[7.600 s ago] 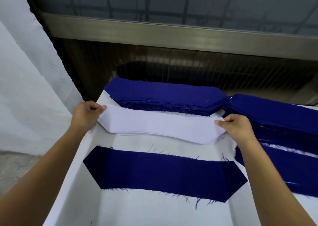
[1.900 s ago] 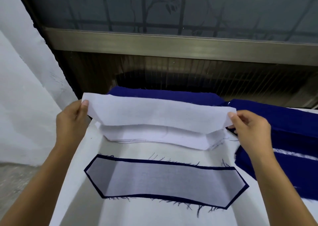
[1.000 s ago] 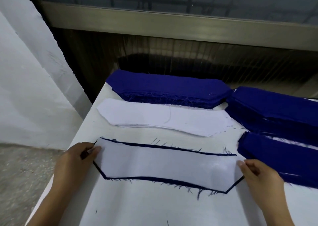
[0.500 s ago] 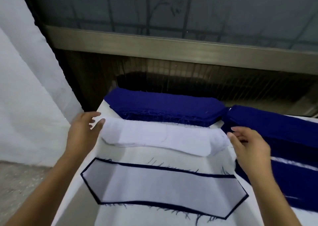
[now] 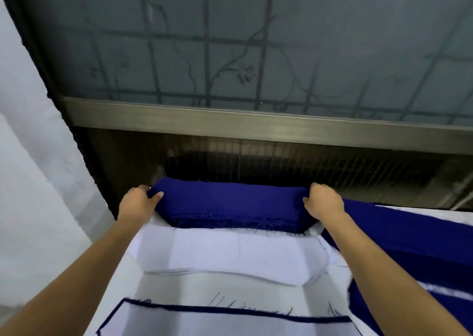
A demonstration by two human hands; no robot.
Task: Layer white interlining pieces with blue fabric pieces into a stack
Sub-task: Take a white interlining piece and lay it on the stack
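The blue fabric pile (image 5: 230,204), just beyond the white interlining pile (image 5: 230,255), is gripped at its ends (fingers curled) by the left hand (image 5: 139,204) and right hand (image 5: 323,204). A single blue piece probably must be separated next, then laid on the stack (image 5: 230,325) at the interlining's near side.

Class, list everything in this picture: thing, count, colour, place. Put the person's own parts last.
blue pile: one, dark blue, table's far edge
interlining pile: one, white, just in front of it
layered stack: one, white over blue, nearest, partly cut off
other blue fabric: count unclear, dark blue, right side
table: one, white, under everything
window: one, grey frosted glass, behind the table
left hand: one, gripping the blue pile's left end
right hand: one, gripping its right end
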